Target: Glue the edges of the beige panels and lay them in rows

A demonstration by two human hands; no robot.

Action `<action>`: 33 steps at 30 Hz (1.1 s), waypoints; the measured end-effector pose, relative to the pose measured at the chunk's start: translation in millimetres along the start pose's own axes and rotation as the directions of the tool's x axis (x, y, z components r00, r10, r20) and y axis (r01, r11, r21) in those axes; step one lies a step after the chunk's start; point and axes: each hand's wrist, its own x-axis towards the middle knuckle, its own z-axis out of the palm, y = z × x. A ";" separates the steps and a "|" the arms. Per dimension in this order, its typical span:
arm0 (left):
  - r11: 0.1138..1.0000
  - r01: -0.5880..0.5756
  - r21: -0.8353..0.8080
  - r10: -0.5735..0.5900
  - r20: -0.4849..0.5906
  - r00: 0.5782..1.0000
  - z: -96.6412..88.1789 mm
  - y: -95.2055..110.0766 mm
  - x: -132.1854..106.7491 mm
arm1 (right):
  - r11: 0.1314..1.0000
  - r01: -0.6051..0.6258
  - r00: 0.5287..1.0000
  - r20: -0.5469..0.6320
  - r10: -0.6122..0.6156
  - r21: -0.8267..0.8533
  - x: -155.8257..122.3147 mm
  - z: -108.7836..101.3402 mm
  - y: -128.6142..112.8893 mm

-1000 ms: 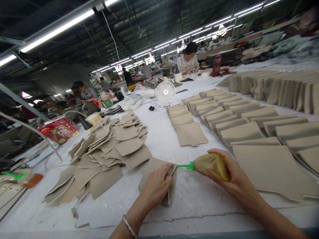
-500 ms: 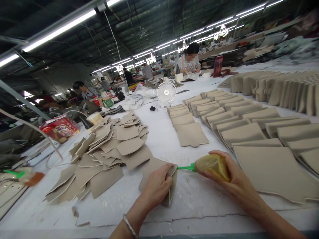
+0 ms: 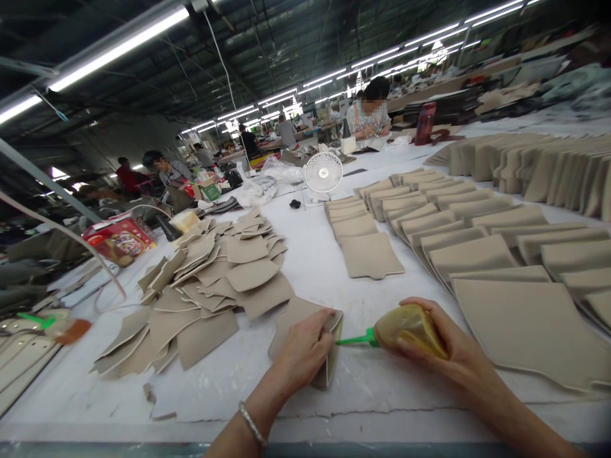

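My left hand (image 3: 305, 350) is closed on a beige leather-like piece (image 3: 288, 323) on the white table, pinching its folded-back edge. A glossy yellowish strip shows along that fold. In my right hand (image 3: 451, 340) is a squeeze bottle (image 3: 405, 326) of amber liquid, lying nearly sideways. Its thin green nozzle (image 3: 358, 339) points left, with the tip at the fold's edge close to my left fingers. To the left lies a loose pile of similar beige pieces (image 3: 210, 318). On the right, more beige pieces (image 3: 520, 324) stand in overlapping rows.
A small white fan (image 3: 323, 172) stands beyond the pieces. Another amber bottle (image 3: 71, 331) with a green nozzle lies at far left, near a red box (image 3: 126, 238). A co-worker (image 3: 368, 114) sits across the table beside a dark red bottle (image 3: 424, 124). Scraps (image 3: 155, 404) lie near the front edge.
The nozzle tip has moved down along the folded edge, as my right hand lowered the bottle slightly. My left hand keeps its hold on the piece. The whole view has shifted a little.
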 end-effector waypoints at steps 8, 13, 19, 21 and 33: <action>1.000 0.022 0.000 -0.022 -0.014 1.000 2.3 0.3 -0.3 | 1.000 -0.001 1.000 -0.021 0.002 0.024 -13.4 4.5 -4.2; 1.000 0.011 -0.027 -0.011 -0.024 1.000 2.7 0.0 -2.1 | 0.999 -0.020 0.996 0.085 0.017 0.036 -18.9 8.4 -5.6; 1.000 0.011 -0.023 -0.011 -0.027 1.000 4.9 -3.5 -2.0 | 1.000 -0.005 1.000 0.009 0.005 0.003 -22.0 11.1 0.5; 1.000 0.007 -0.014 -0.008 -0.027 1.000 5.8 -4.5 -2.1 | 1.000 -0.014 0.995 0.099 0.013 0.011 -22.9 11.1 6.1; 1.000 0.028 -0.003 -0.028 -0.033 0.999 4.3 -1.9 -2.0 | 0.997 -0.068 0.998 0.012 0.068 0.047 -32.4 15.9 3.5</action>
